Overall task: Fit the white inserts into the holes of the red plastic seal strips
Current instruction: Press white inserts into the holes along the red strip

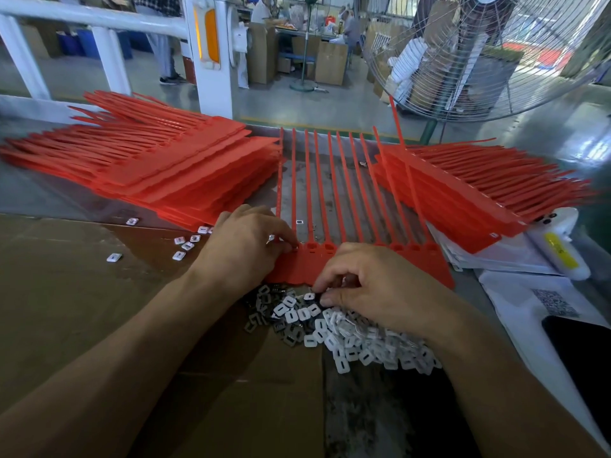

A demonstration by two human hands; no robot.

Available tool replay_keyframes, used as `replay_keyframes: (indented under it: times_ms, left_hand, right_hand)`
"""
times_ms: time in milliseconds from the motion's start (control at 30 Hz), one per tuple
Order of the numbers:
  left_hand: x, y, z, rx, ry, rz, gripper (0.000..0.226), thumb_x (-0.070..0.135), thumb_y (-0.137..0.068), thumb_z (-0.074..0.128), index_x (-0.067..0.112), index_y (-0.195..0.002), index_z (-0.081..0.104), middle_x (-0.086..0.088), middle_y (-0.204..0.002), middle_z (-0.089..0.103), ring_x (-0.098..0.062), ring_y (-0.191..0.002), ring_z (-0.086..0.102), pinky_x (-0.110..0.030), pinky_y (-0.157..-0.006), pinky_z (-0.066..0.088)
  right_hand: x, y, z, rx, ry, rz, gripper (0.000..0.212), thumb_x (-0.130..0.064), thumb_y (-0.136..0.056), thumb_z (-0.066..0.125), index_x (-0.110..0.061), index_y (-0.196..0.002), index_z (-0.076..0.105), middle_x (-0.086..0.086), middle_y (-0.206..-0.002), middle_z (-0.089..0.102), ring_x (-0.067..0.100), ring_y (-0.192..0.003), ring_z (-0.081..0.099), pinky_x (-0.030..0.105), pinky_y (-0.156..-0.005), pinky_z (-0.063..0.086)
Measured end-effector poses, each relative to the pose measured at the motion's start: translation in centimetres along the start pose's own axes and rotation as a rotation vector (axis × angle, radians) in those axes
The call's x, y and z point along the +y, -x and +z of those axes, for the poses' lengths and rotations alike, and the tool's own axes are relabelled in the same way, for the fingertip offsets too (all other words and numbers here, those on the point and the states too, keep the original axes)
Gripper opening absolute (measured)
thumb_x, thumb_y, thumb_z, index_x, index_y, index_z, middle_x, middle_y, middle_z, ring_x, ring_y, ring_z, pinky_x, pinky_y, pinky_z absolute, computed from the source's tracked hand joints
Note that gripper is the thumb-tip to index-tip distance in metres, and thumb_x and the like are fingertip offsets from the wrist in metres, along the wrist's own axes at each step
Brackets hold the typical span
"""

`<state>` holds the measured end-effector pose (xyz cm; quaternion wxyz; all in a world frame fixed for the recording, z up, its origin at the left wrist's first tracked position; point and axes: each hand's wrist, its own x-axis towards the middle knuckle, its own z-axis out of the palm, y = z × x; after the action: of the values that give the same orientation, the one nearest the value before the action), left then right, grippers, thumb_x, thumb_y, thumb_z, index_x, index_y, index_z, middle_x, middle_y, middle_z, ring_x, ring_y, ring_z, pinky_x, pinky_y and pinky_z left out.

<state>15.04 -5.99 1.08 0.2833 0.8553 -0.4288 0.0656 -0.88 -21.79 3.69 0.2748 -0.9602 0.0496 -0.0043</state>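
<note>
Left hand (244,246) seating an insert at left end of red seal strip sheet (380,266), right hand (373,285) picking from white insert pile (347,338)

Left fingers curled, tips pressing at leftmost hole; pinching anything or not: cannot tell. Right fingertips curled into pile, apparently pinching one insert. Sheet flat between red stacks, tails pointing away. Risks: insert going in tilted or flipped, so not seating; sheet sliding on cardboard (82,292) under push; strays (185,246) left of hand easily lost
</note>
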Motion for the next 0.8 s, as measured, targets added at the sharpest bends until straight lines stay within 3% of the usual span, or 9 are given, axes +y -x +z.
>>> replay_keyframes:
  times_ms: [300,400,600,800]
  left_hand:
    - [-0.13,0.12,0.14,0.002,-0.007,0.028,0.017,0.026,-0.092,0.070,0.038,-0.103,0.075,0.015,-0.111,0.065,-0.012,-0.112,0.050,-0.035,-0.096,0.033]
    - [-0.14,0.14,0.21,0.002,-0.007,0.031,0.017,0.026,-0.093,0.069,0.038,-0.103,0.074,0.015,-0.111,0.064,-0.012,-0.112,0.050,-0.035,-0.097,0.033]
    - [-0.20,0.16,0.22,0.001,-0.010,0.042,0.016,0.027,-0.094,0.068,0.037,-0.104,0.074,0.015,-0.112,0.065,-0.013,-0.111,0.051,-0.037,-0.098,0.037]
    - [-0.03,0.29,0.03,0.001,0.006,0.058,0.016,0.026,-0.094,0.068,0.036,-0.105,0.074,0.014,-0.111,0.065,-0.013,-0.111,0.051,-0.040,-0.100,0.040]
  right_hand:
    - [-0.16,0.06,0.20,0.021,-0.037,0.011,0.008,-0.031,-0.092,0.076,-0.034,-0.086,0.071,-0.020,-0.093,0.061,-0.003,-0.082,0.064,0.016,-0.065,0.051]
    - [-0.02,0.19,0.01,0.044,-0.023,0.016,0.007,-0.037,-0.088,0.080,-0.036,-0.088,0.073,-0.021,-0.093,0.062,-0.008,-0.088,0.060,0.013,-0.069,0.042]
    - [0.13,-0.01,0.14,0.026,0.027,0.009,0.007,-0.033,-0.089,0.079,-0.033,-0.086,0.073,-0.021,-0.093,0.061,-0.006,-0.089,0.058,0.015,-0.074,0.042]
    - [0.32,0.28,-0.18,0.020,-0.064,0.015,0.012,-0.032,-0.095,0.073,-0.035,-0.084,0.067,-0.028,-0.095,0.063,-0.001,-0.073,0.066,0.014,-0.059,0.050]
